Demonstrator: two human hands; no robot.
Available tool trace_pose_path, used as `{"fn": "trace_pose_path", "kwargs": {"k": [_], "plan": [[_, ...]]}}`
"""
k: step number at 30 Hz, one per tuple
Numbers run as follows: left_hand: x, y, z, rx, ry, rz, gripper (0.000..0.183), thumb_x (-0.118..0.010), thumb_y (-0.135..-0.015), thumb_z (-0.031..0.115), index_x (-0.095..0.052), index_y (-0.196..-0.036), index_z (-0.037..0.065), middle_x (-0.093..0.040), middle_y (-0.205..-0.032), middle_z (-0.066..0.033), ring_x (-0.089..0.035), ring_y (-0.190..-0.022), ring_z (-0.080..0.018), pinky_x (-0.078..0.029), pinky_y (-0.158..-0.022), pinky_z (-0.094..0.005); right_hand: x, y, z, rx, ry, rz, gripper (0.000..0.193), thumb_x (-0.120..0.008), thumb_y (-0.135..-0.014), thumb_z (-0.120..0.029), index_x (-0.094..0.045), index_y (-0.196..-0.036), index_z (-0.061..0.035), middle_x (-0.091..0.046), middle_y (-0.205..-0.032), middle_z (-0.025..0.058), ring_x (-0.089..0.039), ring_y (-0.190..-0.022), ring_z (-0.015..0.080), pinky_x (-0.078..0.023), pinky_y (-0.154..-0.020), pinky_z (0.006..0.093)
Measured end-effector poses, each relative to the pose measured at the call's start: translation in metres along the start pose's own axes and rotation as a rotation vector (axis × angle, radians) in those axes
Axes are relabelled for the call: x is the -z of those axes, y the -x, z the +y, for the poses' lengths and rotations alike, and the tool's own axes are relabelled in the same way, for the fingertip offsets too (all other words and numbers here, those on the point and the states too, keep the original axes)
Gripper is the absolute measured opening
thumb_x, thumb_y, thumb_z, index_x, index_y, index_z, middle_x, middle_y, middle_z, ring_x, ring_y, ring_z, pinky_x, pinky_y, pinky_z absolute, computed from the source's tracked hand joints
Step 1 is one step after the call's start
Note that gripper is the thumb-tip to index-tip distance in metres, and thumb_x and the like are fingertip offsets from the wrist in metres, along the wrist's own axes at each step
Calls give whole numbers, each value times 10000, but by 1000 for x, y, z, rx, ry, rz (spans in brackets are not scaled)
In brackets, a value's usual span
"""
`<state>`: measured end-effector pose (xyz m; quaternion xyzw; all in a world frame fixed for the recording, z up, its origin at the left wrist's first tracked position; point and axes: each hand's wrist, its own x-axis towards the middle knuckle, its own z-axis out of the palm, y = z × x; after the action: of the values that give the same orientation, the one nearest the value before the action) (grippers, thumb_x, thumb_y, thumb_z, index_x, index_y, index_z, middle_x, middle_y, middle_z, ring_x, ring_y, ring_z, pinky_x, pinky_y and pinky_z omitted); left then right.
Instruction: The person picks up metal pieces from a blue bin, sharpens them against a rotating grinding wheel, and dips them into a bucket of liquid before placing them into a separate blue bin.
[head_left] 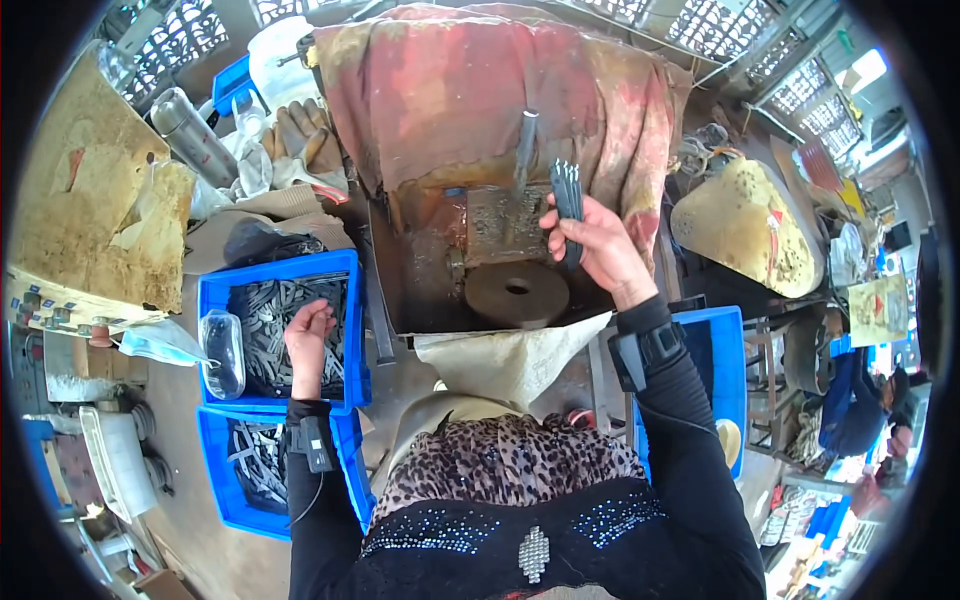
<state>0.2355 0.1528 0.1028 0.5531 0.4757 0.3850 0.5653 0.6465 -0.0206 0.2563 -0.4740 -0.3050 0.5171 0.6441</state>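
My right hand (605, 245) is raised above a machine's work area, its fingers wrapped round a bundle of dark, narrow metal strips (567, 195) that stand nearly upright. My left hand (308, 338) is over the upper blue bin (280, 267) on the left, fingers curled with the tips together. Whether a part is between those fingertips is hidden. Loose grey metal pieces (262, 335) fill that bin. Below and left of the right hand lies a round brown disc (490, 298) with a central hole, apart from the strips.
A clear plastic tray (222, 365) leans at the upper bin's left side. Below it stands another blue bin (212, 480) of metal pieces. A stained red cloth (460, 100) drapes the machine, with a pipe (526, 145) in front. A third blue bin (735, 370) stands right.
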Motion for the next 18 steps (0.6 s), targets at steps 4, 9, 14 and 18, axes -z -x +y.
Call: {"fn": "trace_pose_path", "kwargs": {"k": [4,9,14,18], "plan": [[11,-2,-25,52,-19,41,177,-613,-921,43,-672,-1077,-14,-699,-916,-69,-653,-765,-132,-547,-697,-259,22,18,52,8,203,112,304,-581,-919,-72,-516,-1205,8,-659,-993,86,-622,-724,137,-521,-640,281],[52,-7,-51,27,-65,117,159,-606,-899,24,-694,-1026,-10,-703,-867,-67,-657,-710,-125,-544,-648,-256,55,31,97,13,449,440,116,-532,-968,-119,-533,-1047,-34,-639,-901,61,-598,-614,104,-495,-516,231],[102,3,-69,188,-236,218,143,-617,-888,51,-711,-983,-2,-691,-772,-65,-645,-642,-126,-526,-601,-264,46,33,112,10,727,450,107,-504,-985,-103,-530,-1058,-30,-631,-884,56,-585,-595,90,-487,-507,230],[124,2,-101,163,-407,187,139,-629,-866,69,-719,-965,30,-689,-733,-91,-659,-632,-189,-530,-609,-313,30,33,119,99,969,399,114,-485,-994,-92,-527,-1068,-16,-622,-873,51,-571,-581,82,-472,-498,229]]}}
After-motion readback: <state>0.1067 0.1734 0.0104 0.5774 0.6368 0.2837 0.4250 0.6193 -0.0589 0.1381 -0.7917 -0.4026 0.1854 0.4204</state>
